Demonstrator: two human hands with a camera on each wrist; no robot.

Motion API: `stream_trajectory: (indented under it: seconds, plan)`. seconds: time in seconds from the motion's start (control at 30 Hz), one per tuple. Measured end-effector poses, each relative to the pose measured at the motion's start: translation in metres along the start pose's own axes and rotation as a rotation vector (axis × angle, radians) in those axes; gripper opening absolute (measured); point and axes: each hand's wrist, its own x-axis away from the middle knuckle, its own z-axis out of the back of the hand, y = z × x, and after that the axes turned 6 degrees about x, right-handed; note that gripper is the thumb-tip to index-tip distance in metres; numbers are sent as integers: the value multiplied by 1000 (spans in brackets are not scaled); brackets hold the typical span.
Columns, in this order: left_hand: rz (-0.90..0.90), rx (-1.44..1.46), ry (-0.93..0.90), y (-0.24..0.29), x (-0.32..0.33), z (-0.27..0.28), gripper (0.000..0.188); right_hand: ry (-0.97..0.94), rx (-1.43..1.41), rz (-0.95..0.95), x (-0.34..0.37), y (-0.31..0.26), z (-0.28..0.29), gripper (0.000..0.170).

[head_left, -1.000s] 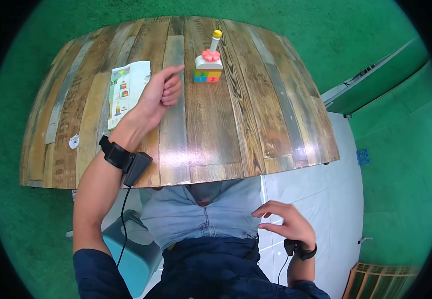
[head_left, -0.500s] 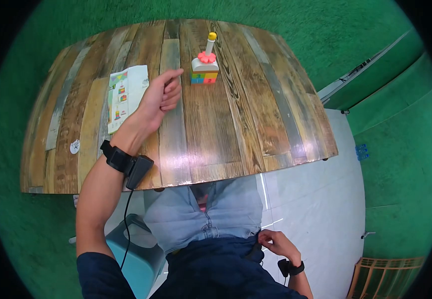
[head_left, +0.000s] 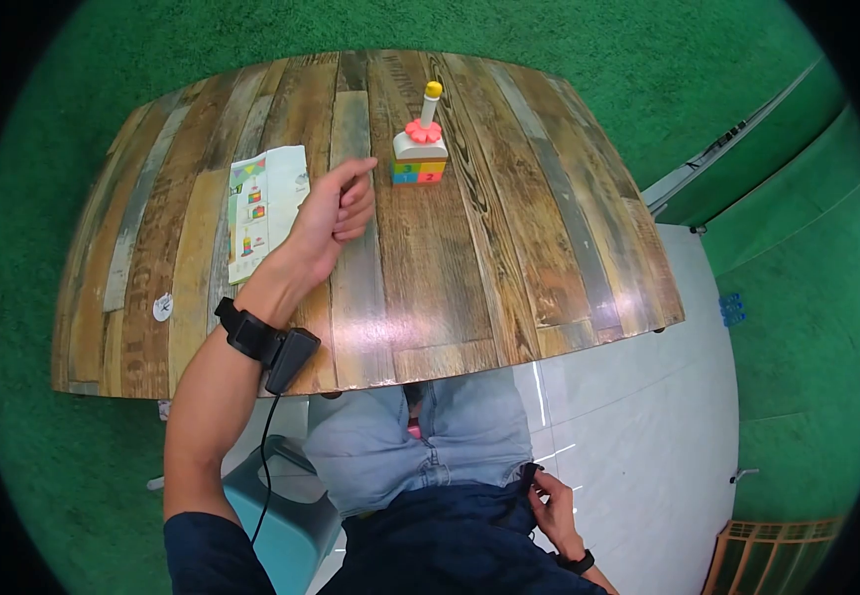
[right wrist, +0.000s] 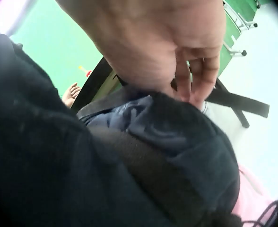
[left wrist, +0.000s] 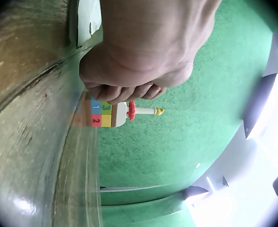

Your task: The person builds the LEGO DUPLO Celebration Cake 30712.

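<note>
My left hand [head_left: 336, 213] rests at the table's left-centre, fingers loosely curled around nothing, one digit stretched toward a toy block stack [head_left: 420, 164]. The stack stands upright just beyond that fingertip: numbered coloured blocks, a white arched block, a pink flower-shaped ring and a white stick with a yellow tip. A printed sheet with block pictures [head_left: 269, 213] lies left of the hand. Down at the waist, my right hand [head_left: 555, 511] pinches a black strap [right wrist: 243, 101] beside the dark shirt [right wrist: 167, 123]. Part of the strap is hidden behind the fingers.
The wood-patterned table [head_left: 440, 297] spans the front, its near edge above the lap. A round white sticker [head_left: 163, 307] is on its left part. A teal stool [head_left: 281, 521] stands at lower left, a wooden rack [head_left: 772, 555] at lower right.
My right hand has come in from the open air at the right to the waist and taken hold of the black strap. The left hand and the block stack keep their places.
</note>
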Motion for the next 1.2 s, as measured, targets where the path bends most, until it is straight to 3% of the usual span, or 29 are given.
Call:
stream_trajectory:
  seconds: [0.17,0.23,0.37,0.47,0.53,0.6,0.8,0.87,1.03,1.1,1.2]
  plan:
    - [6,-1,1,0,0,-2,49,78,-64,125,-14,-38,8,46]
    - [7,19,10,1,2,-4,52,28,219,274,-16,-43,10,46]
    - [2,24,8,2,2,-5,52,-27,14,246,-17,-20,1,39]
    - [2,16,17,2,3,-6,52,-22,-140,101,-8,-20,2,29]
    - [6,15,14,2,2,-5,52,78,-338,-143,-4,-1,-3,26]
    - [-1,21,7,2,2,-4,52,23,-276,-114,-7,32,-9,26]
    - [-20,2,1,1,0,0,53,-22,-174,-53,-16,10,3,25]
    - [-19,-7,11,2,-1,-2,53,60,-84,109,-20,8,7,22]
    - [32,-21,21,-4,-4,-1,53,57,-84,133,-26,18,-6,17]
    - [39,-28,32,-6,-3,-2,53,42,-298,6,-26,24,-8,13]
    - [39,-34,27,-3,-3,-3,52,62,-278,23,-22,20,-4,5]
